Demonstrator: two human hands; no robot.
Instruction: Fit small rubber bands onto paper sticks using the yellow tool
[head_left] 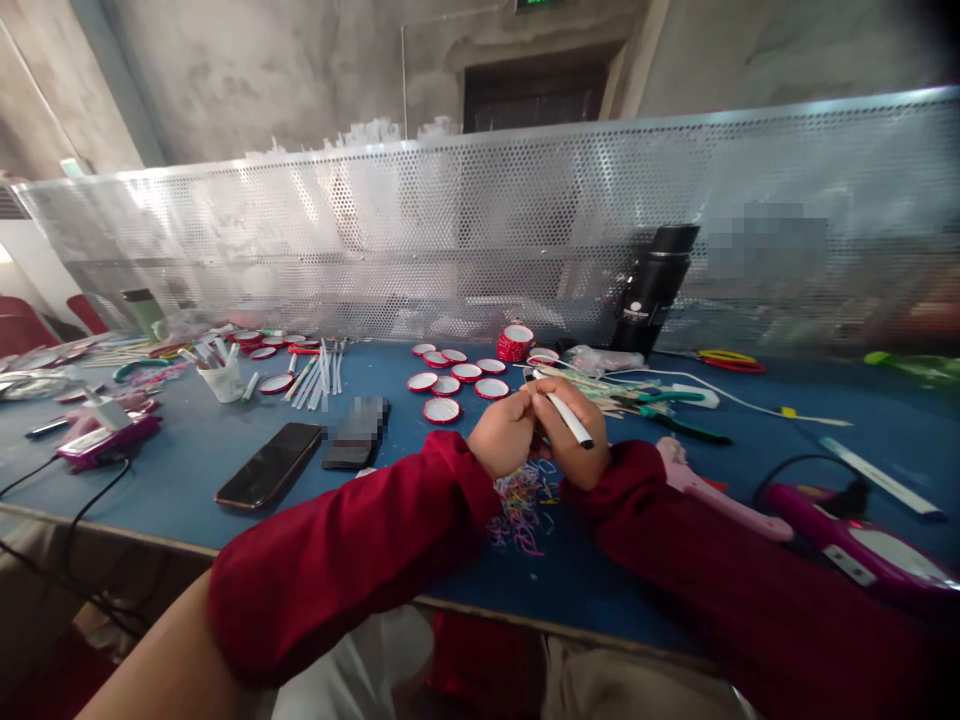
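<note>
My right hand (574,425) is closed round a white marker pen (568,415) with a black end, which slants down to the right across the fingers. My left hand (504,435) is closed against the right one, its fingertips pinched together near the pen's upper end. Whatever those fingers hold is hidden. Just below both hands lies a pile of small coloured rubber bands (521,510) on the blue table. Beyond the hands, several round red-rimmed lids (442,409) lie with their white sides up, beside a small red stack (516,343).
Two phones (270,465) lie left of the hands. Further left are a cup of pens (223,378) and a purple power strip (112,440). On the right are green-handled pliers (682,425), a pink glue gun (720,495) and a black bottle (652,290) before the perforated divider (450,230).
</note>
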